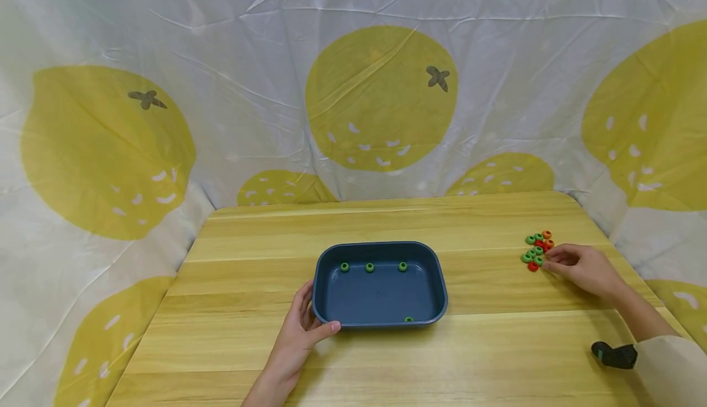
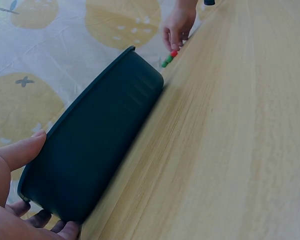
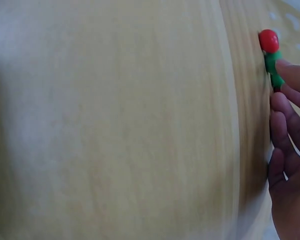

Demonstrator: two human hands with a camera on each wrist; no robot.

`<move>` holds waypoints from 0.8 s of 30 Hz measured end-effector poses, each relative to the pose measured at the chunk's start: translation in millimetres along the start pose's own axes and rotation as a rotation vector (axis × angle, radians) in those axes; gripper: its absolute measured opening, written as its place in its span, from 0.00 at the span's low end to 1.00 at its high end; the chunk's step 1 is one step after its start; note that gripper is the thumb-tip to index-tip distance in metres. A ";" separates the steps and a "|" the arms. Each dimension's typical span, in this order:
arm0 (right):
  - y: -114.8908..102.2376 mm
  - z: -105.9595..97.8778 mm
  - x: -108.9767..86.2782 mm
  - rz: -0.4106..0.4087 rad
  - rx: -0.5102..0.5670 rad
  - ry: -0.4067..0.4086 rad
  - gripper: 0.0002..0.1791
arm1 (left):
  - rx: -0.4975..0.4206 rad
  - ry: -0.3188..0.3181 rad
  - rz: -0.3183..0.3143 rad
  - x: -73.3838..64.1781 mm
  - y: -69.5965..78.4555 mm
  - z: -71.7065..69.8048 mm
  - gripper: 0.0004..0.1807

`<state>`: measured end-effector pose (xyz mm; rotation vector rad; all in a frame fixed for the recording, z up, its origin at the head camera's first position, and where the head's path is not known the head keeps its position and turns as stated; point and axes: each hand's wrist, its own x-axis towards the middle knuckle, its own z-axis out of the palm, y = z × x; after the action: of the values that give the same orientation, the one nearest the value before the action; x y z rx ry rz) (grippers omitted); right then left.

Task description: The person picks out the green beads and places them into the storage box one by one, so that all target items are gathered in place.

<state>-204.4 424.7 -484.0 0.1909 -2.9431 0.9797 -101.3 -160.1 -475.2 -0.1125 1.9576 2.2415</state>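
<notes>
My left hand [image 1: 298,327] grips the near left corner of a dark blue rectangular tray [image 1: 378,325], thumb over the rim and fingers round the outside wall. In the left wrist view, the tray [image 2: 97,135] shows its outer side, resting on the table. Inside it lie several green beads [image 1: 369,267] with holes. Over at the right, my right hand [image 1: 588,269] reaches into a loose cluster of green, red and orange beads. Its thumb and fingertips are at a green bead [image 1: 538,261]; whether they pinch it is unclear. The right wrist view shows a red bead [image 3: 269,41] beside the thumb.
The light wooden table [image 1: 248,272] backs onto a white curtain [image 1: 248,118] with yellow lemon prints. A small black object [image 1: 614,355] is by the right sleeve [image 1: 671,367]. Bare wood separates the tray from the bead cluster.
</notes>
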 end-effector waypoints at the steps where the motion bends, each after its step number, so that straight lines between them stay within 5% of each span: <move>1: -0.1 0.8 0.3 -0.003 -0.004 0.002 0.19 | 0.000 -0.001 0.000 0.0 -0.3 -0.1 0.55; 10: -1.6 6.6 3.7 -0.045 -0.082 -0.002 0.18 | -0.005 -0.002 0.000 0.0 0.4 0.4 0.55; 24: -4.6 -2.7 4.7 -0.048 -0.056 -0.013 0.22 | -0.016 -0.005 0.001 -0.2 1.0 0.4 0.54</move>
<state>-208.5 422.2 -478.7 0.2661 -2.9588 0.8925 -101.3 -159.8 -474.2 -0.1087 1.9376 2.2563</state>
